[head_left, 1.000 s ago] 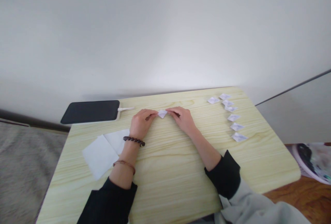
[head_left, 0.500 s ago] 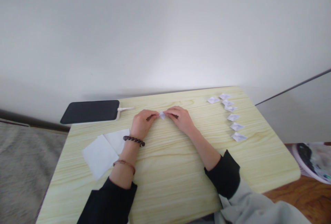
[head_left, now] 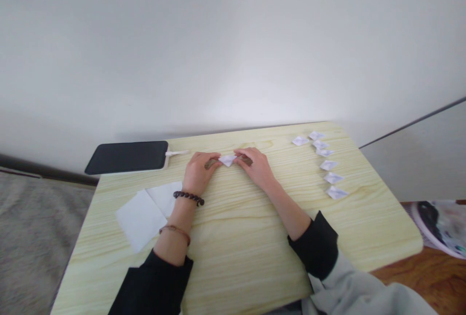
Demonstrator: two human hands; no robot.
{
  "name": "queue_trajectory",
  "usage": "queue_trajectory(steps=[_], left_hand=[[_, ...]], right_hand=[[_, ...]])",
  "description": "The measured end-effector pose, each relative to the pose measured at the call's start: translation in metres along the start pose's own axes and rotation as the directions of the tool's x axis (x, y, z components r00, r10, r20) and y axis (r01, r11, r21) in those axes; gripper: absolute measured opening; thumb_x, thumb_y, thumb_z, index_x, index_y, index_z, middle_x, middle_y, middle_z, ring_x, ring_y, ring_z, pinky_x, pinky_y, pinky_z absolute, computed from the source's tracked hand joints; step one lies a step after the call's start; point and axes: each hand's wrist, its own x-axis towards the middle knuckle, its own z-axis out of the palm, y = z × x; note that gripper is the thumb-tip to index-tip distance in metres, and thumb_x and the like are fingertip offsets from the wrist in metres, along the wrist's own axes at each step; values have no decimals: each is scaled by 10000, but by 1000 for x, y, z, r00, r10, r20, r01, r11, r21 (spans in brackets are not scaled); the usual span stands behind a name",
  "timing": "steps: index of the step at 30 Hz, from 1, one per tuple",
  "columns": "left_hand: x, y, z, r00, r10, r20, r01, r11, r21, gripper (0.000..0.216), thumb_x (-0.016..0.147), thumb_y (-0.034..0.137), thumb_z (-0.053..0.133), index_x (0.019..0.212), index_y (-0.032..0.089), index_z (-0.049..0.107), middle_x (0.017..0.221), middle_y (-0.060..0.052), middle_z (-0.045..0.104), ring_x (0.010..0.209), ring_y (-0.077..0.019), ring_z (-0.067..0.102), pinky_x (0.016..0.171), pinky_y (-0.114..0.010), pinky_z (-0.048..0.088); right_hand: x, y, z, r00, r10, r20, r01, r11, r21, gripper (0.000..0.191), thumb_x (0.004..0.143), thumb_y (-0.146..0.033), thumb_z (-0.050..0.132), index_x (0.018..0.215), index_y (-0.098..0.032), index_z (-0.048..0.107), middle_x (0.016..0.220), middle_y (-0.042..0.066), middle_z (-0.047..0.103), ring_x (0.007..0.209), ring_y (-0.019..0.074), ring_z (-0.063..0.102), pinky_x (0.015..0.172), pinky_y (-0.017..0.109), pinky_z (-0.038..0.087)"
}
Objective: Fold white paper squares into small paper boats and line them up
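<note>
Folded paper in hand: a small, white, pointed piece (head_left: 227, 160) near the table's far side, centred between two hands, its middle uncovered. Whether it touches the tabletop is hard to tell.
Left hand: the left hand (head_left: 198, 172) pinches the piece's left end between thumb and fingers.
Right hand: the right hand (head_left: 257, 168) mirrors it, pinching the right end; gripping opposite tips probably keeps the small piece level and steady.
Sleeves: both dark cuffs (head_left: 313, 247) sit well up the forearms, which likely keeps cloth off the paper.
Flat sheets: white squares (head_left: 141, 221) overlap beside the left forearm, seemingly placed within easy reach.
Finished-looking shapes: seven small folded papers (head_left: 328, 165) form a loose, bent line on the right, apparently set aside so they stay out of the hands' way.
Phone: a dark-screened phone (head_left: 127, 157) lies at the far left corner, a white plug (head_left: 177, 153) in its right end, perhaps parked there to free the middle.
Table: pale wood-grain top (head_left: 247, 256), its far edge along a white wall (head_left: 233, 53).
</note>
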Motion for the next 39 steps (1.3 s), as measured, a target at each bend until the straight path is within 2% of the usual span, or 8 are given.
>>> queue_trajectory(steps=[8, 14, 21, 29, 32, 35, 37, 39], left_hand=[[1, 2, -2, 999, 41, 16, -41, 999, -9, 159, 814, 292, 638, 900, 188, 722, 862, -48, 733, 862, -211, 630, 813, -324, 502], [1, 4, -2, 997, 71, 40, -70, 997, -31, 159, 837, 300, 610, 871, 198, 727, 866, -44, 734, 844, -203, 635, 795, -327, 503], [1, 3, -1, 999, 15, 49, -16, 1000, 9, 209, 827, 312, 617, 945, 167, 710, 861, -58, 716, 847, -204, 624, 797, -319, 492], [1, 4, 1, 1000, 22, 17, -23, 998, 63, 209, 859, 320, 557, 906, 187, 712, 874, -61, 649, 865, -204, 581, 819, -338, 478], [-1, 7, 4, 998, 62, 14, -63, 988, 142, 224, 877, 316, 530, 925, 190, 708, 893, -68, 644, 884, -219, 552, 839, -361, 469], [-5, 17, 8, 997, 70, 21, -73, 973, 218, 213, 877, 311, 536, 957, 209, 705, 1009, -73, 647, 985, -244, 537, 902, -407, 435], [-7, 24, 11, 995, 82, 64, -96, 960, 263, 232, 880, 336, 537, 1020, 236, 692, 1145, -68, 627, 1088, -265, 514, 948, -444, 403], [-9, 29, 15, 984, 116, 133, -151, 944, 294, 293, 891, 369, 520, 1118, 246, 659, 1292, -69, 565, 1201, -276, 466, 1008, -459, 362]], right_hand=[[2, -3, -4, 1000, -30, -8, 30, 999, -30, 137, 870, -260, 598, 840, -211, 722, 876, 54, 714, 843, 180, 641, 808, 323, 503], [1, -4, -2, 998, -59, 5, 60, 998, -21, 145, 866, -273, 604, 847, -213, 735, 886, 58, 701, 848, 179, 636, 804, 313, 501], [0, -5, -2, 998, -20, -63, 20, 1000, -5, 153, 869, -255, 592, 830, -189, 725, 853, 53, 678, 799, 158, 631, 762, 283, 506], [3, -3, -3, 996, 69, -60, -68, 998, 10, 157, 867, -221, 581, 829, -189, 730, 838, 49, 673, 766, 147, 624, 710, 264, 497], [6, -3, -11, 994, 109, -15, -109, 991, -75, 159, 865, -210, 584, 829, -188, 737, 834, 46, 680, 746, 140, 620, 706, 260, 484], [6, 2, -34, 987, 154, 48, -139, 962, -237, 176, 874, -230, 573, 840, -205, 745, 881, 49, 686, 794, 152, 625, 751, 278, 476], [4, 7, -55, 975, 219, 29, -191, 903, -385, 159, 856, -238, 597, 845, -202, 752, 913, 59, 677, 842, 172, 625, 806, 297, 463], [0, 13, -79, 952, 304, -41, -281, 809, -516, 160, 846, -256, 612, 870, -192, 757, 948, 79, 660, 879, 195, 621, 824, 306, 454]])
